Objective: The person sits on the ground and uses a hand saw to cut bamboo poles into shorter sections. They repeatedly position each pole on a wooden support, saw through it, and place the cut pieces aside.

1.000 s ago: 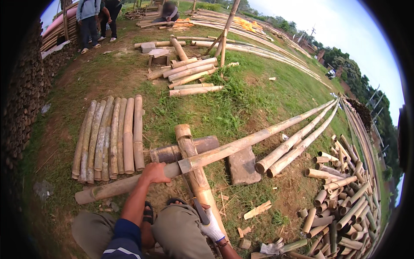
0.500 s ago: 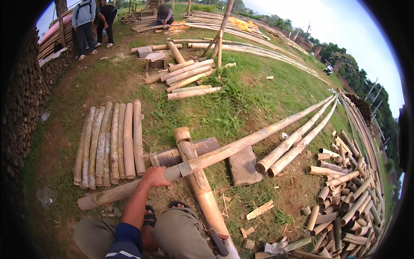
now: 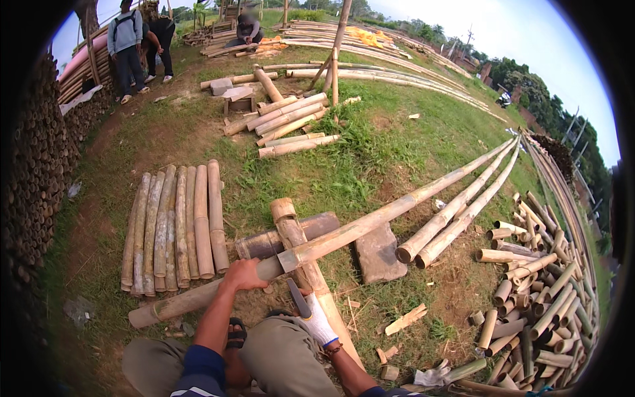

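Grassy yard, bamboo stacks around. Left hand fingers clamped over long bamboo pole lying across log support. Gloved right hand fingers wrapped around machete, blade just right of left fingers.

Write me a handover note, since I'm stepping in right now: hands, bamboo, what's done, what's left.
Left hand, bare, grips the long pole lying across a log.
Right hand, gloved, holds a blade raised beside the pole.
Done, it seems: cut lengths in a row to the left, short offcuts piled right.
Left: this pole is uncut; more poles lie beyond.
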